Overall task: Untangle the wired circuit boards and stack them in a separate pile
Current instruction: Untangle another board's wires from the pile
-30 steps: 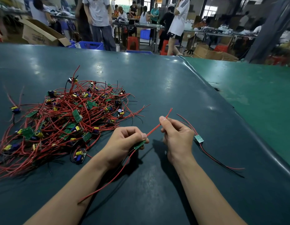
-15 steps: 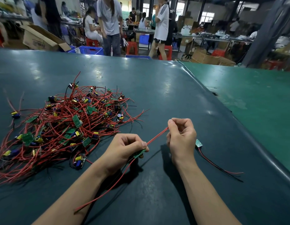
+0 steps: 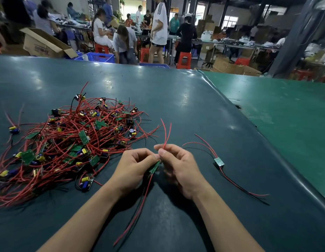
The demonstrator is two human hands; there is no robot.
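Hands point(image 3: 134, 166) seemingly hide board point(image 3: 154, 167).

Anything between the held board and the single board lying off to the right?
Nothing visible. Bare table lies between the held board, gripped by both the left hand and right hand, and the separated board.

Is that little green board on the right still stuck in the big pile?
Out. The green board lies alone, apart from the tangled pile.

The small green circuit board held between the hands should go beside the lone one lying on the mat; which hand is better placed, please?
Probably the right hand: it is nearer the lone green wired board, while the left hand is on the side of the tangled red-wired pile.
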